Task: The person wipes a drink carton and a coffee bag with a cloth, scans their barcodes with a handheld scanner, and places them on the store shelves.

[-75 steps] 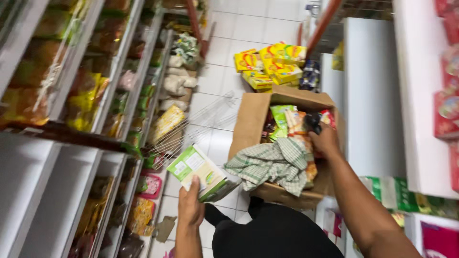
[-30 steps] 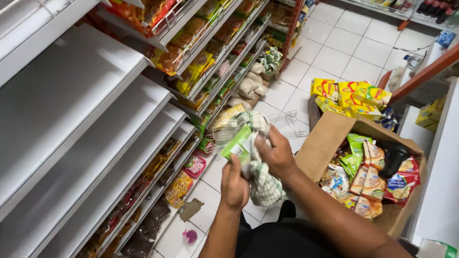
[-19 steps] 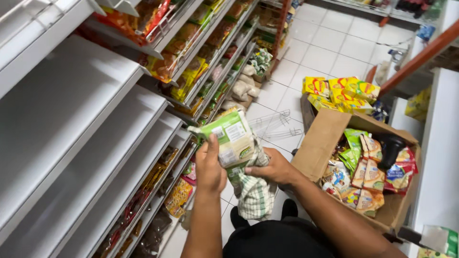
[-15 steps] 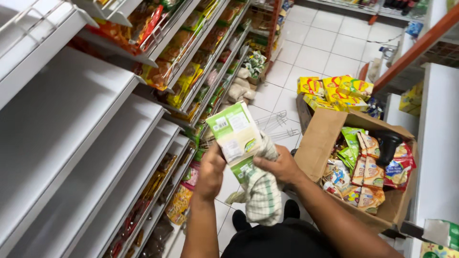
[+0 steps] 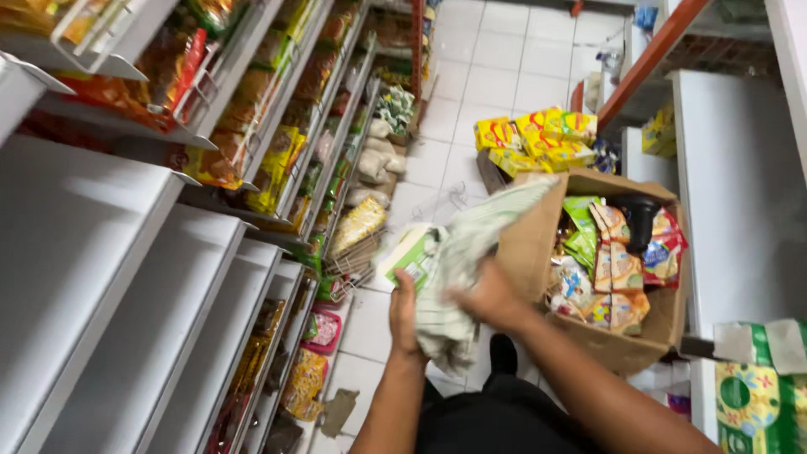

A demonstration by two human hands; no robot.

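The person's left hand is gripping a green and white packet from below, fingers wrapped around its lower edge, holding it up in the aisle between the shelves and the cardboard box. The right hand is closing on a checked cloth and pressing it against the packet. The packet is probably light, crinkly and slippery, so holding it by its edges suits it; the cloth is soft and limp.
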